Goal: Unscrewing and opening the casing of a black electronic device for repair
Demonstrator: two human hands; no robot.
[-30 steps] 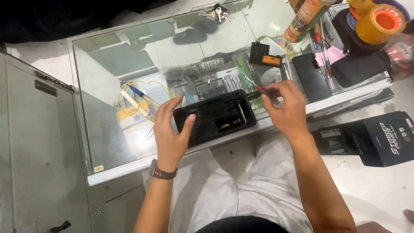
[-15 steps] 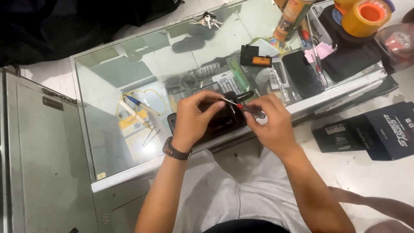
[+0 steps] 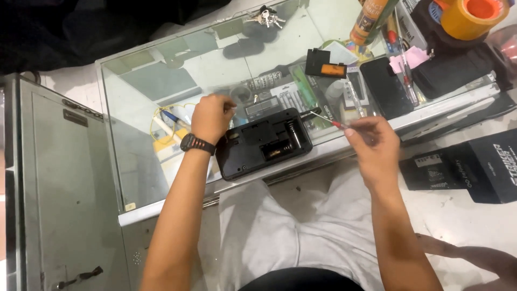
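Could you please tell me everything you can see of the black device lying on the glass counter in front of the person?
The black device is a flat, rounded rectangle that looks like plastic. It lies at a slight angle near the front edge of the glass counter. Its upturned face has an open recess showing a metal spring and some orange-brown parts. Neither hand clearly touches it: the left hand hovers above its left end, and the right hand holds a small screwdriver beside its right end.

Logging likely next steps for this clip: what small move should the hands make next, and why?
Probably bring the screwdriver in the right hand back down to the black device; its tip hovers just off the upper right corner, while the left hand is lifted beside the device.
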